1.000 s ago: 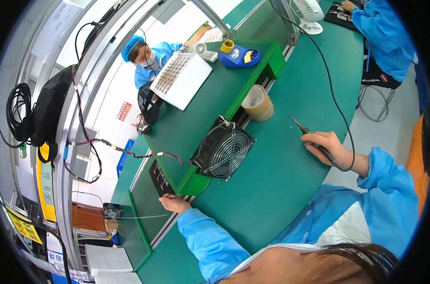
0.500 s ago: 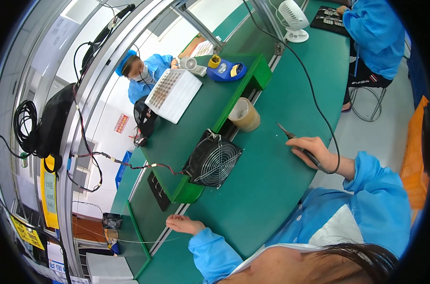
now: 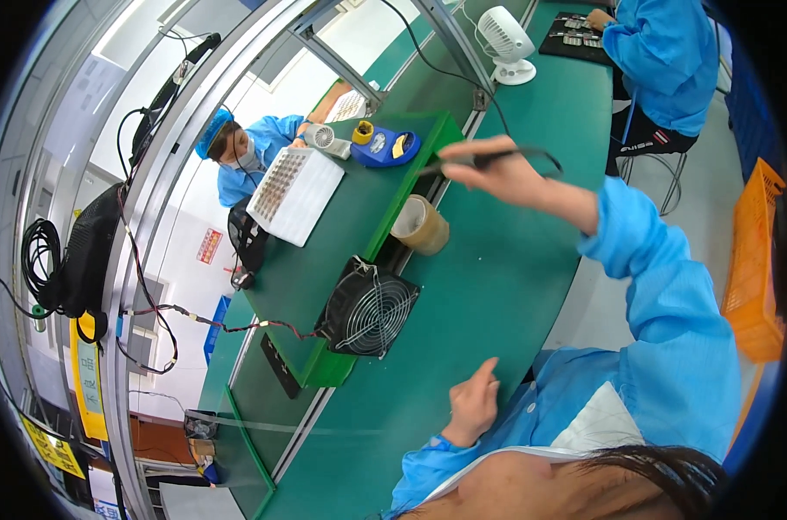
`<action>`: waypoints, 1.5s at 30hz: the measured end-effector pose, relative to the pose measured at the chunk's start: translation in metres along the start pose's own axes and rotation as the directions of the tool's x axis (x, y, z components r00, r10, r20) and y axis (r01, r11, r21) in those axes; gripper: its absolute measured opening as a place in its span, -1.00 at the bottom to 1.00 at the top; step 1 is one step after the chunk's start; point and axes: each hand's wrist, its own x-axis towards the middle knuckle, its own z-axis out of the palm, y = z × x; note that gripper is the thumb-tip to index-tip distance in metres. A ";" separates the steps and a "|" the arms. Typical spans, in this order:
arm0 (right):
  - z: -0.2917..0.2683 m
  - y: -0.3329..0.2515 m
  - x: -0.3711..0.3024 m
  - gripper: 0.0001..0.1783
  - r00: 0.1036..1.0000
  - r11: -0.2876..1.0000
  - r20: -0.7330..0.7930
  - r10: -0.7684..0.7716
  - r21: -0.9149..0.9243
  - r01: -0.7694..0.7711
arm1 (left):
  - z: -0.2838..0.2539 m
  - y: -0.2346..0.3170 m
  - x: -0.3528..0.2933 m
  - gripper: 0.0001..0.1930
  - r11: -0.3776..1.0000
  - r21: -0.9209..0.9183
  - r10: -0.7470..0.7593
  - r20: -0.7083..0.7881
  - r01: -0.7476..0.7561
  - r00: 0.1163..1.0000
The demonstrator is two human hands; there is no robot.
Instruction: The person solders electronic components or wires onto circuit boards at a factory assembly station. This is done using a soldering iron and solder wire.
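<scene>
My right hand point(image 3: 506, 173) is closed around the handle of a soldering iron point(image 3: 489, 159), raised over the far part of the bench near the green shelf's edge. The iron's tip points left and is blurred; its black cord trails from the handle. My left hand point(image 3: 474, 406) hovers over the near edge of the bench, one finger stretched out and the others partly curled, with nothing visible in it. Below the iron stands a round tan container point(image 3: 423, 227). A black fan with a wire guard point(image 3: 378, 315) is mounted at the shelf's front.
A blue soldering stand point(image 3: 385, 147) and a white tray of small parts point(image 3: 296, 195) sit on the green shelf point(image 3: 341, 227). A white desk fan point(image 3: 508, 48) stands at the bench's far end. Two co-workers in blue are nearby. An orange crate point(image 3: 751, 269) is at right.
My right hand has moved up and left with the soldering iron, toward the shelf. My left hand has come right, toward my body, from the bench's left side. The view has shifted slightly.
</scene>
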 end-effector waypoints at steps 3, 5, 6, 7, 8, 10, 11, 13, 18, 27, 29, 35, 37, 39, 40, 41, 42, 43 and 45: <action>0.010 0.004 0.065 -0.69 0.985 0.986 -0.062 0.162 0.037 -0.160 | 0.019 0.009 0.034 -0.69 0.991 -0.047 0.125 0.076 -0.122 0.989; 0.019 0.014 0.098 -0.67 0.982 0.983 -0.080 0.174 0.064 -0.169 | 0.027 0.010 0.054 -0.70 0.990 -0.077 0.123 0.097 -0.116 0.988; 0.027 0.018 0.113 -0.68 0.978 0.982 -0.100 0.185 0.061 -0.180 | 0.027 0.008 0.059 -0.70 0.989 -0.102 0.117 0.114 -0.105 0.987; 0.031 0.022 0.123 -0.69 0.971 0.980 -0.130 0.199 0.055 -0.193 | 0.026 0.005 0.060 -0.70 0.989 -0.102 0.121 0.115 -0.109 0.986; 0.036 0.025 0.132 -0.69 0.971 0.980 -0.133 0.197 0.054 -0.191 | 0.024 0.003 0.060 -0.71 0.992 -0.121 -0.003 0.128 0.018 0.992; 0.045 0.031 0.146 -0.68 0.967 0.974 -0.121 0.226 0.030 -0.224 | 0.022 -0.001 0.058 -0.71 0.979 -0.142 -0.127 0.142 0.147 0.982; 0.048 0.034 0.153 -0.68 0.959 0.963 -0.126 0.255 -0.049 -0.263 | 0.022 -0.002 0.057 -0.71 0.984 -0.144 -0.086 0.143 0.107 0.986; 0.057 0.043 0.166 -0.67 0.954 0.944 -0.131 0.269 -0.160 -0.288 | 0.018 -0.003 0.059 -0.71 0.987 -0.144 -0.046 0.137 0.066 0.990; 0.078 0.057 0.185 -0.67 0.957 0.800 -0.226 0.181 -0.532 -0.277 | 0.018 -0.003 0.060 -0.72 0.978 -0.199 -0.030 0.167 0.064 0.985; 0.099 0.078 0.155 -0.47 0.908 0.861 -0.056 0.415 0.348 -0.372 | 0.014 0.002 0.053 -0.72 0.984 -0.169 -0.034 0.142 0.058 0.989; 0.105 0.070 0.130 -0.53 0.884 0.806 -0.033 0.467 0.428 -0.410 | 0.012 0.002 0.051 -0.72 0.977 -0.183 -0.089 0.111 0.109 0.990; 0.058 -0.021 0.013 -0.79 0.661 0.973 0.733 0.160 -0.006 -0.229 | 0.018 -0.010 0.048 -0.62 0.974 -0.219 -0.098 -0.141 0.066 0.985; 0.059 -0.022 -0.025 -0.70 0.437 0.969 0.897 0.064 0.049 -0.242 | 0.015 -0.015 0.048 -0.61 0.975 -0.207 -0.105 -0.137 0.075 0.985; 0.066 -0.023 -0.047 -0.64 0.293 0.962 0.955 0.046 0.037 -0.271 | 0.016 -0.037 0.044 -0.57 0.992 -0.127 -0.037 -0.150 0.018 0.988; 0.067 -0.022 -0.052 -0.62 0.251 0.954 0.967 0.050 0.028 -0.298 | 0.013 -0.037 0.044 -0.57 0.991 -0.135 -0.037 -0.149 0.017 0.988; 0.067 -0.022 -0.053 -0.61 0.279 0.930 0.959 0.048 0.059 -0.363 | 0.008 -0.038 0.045 -0.56 0.997 -0.071 0.013 -0.139 -0.023 0.990; 0.072 -0.016 -0.054 -0.61 0.271 0.930 0.962 0.045 0.059 -0.364 | 0.004 -0.038 0.044 -0.55 0.998 0.000 0.057 -0.130 -0.058 0.990; 0.076 -0.006 -0.055 -0.62 0.221 0.868 0.974 0.040 0.076 -0.490 | 0.001 -0.037 0.045 -0.55 0.999 0.017 0.046 -0.115 -0.045 0.992; 0.090 0.018 -0.063 -0.65 0.140 0.695 0.989 -0.051 0.136 -0.706 | -0.008 -0.032 0.039 -0.57 1.000 0.005 0.001 -0.101 0.000 0.995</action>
